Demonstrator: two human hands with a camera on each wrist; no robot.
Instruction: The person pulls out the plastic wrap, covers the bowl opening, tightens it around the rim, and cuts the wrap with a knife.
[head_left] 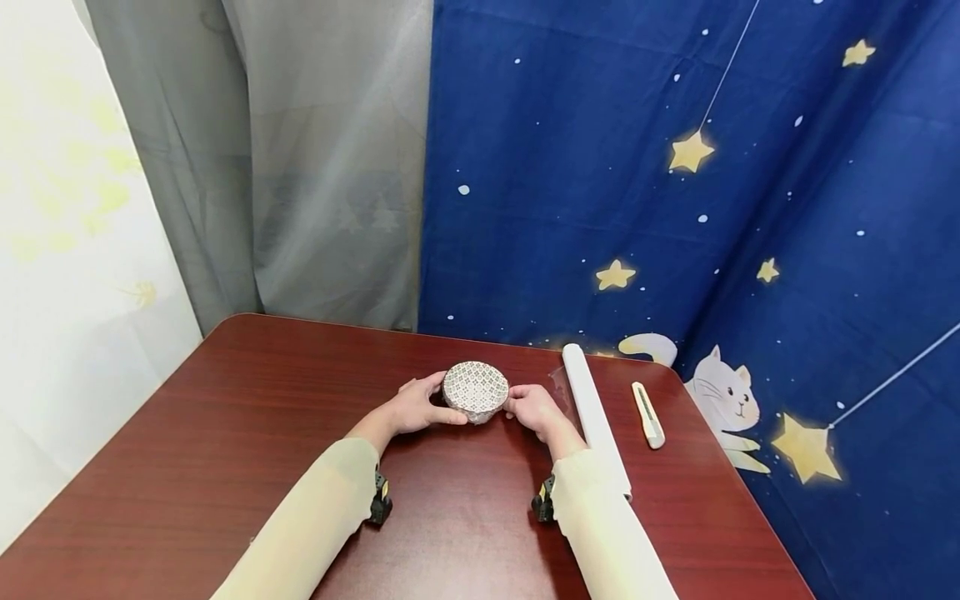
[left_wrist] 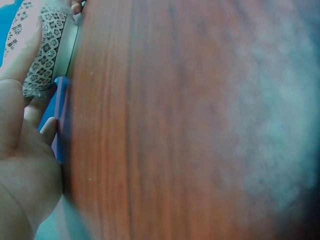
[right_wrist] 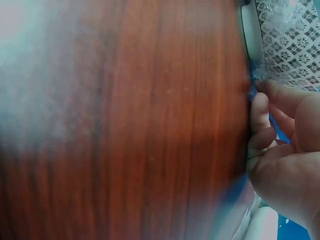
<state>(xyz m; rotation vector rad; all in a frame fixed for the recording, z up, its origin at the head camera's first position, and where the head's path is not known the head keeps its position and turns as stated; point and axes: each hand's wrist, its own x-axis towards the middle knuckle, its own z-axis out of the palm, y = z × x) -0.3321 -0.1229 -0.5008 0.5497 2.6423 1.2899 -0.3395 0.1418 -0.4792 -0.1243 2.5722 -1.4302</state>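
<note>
A small round bowl (head_left: 476, 387) with a dark flower-lattice pattern sits on the table, its pale foot by the wood in the wrist views. Crinkled clear plastic wrap (right_wrist: 277, 12) clings to its outside. My left hand (head_left: 412, 408) holds the bowl from the left, thumb (left_wrist: 25, 52) along the near wall and fingers round the far side, partly hidden behind it. At the bowl's right edge, my right hand (head_left: 536, 408) pinches gathered wrap between thumb and forefinger, low on the wall, with the other fingers curled in.
A long white roll of plastic wrap (head_left: 595, 412) lies just right of my right forearm, a loose clear flap at its left. Farther right rests a white utility knife (head_left: 648, 417). Curtains (head_left: 525, 208) hang behind the table's (head_left: 322, 358) far edge.
</note>
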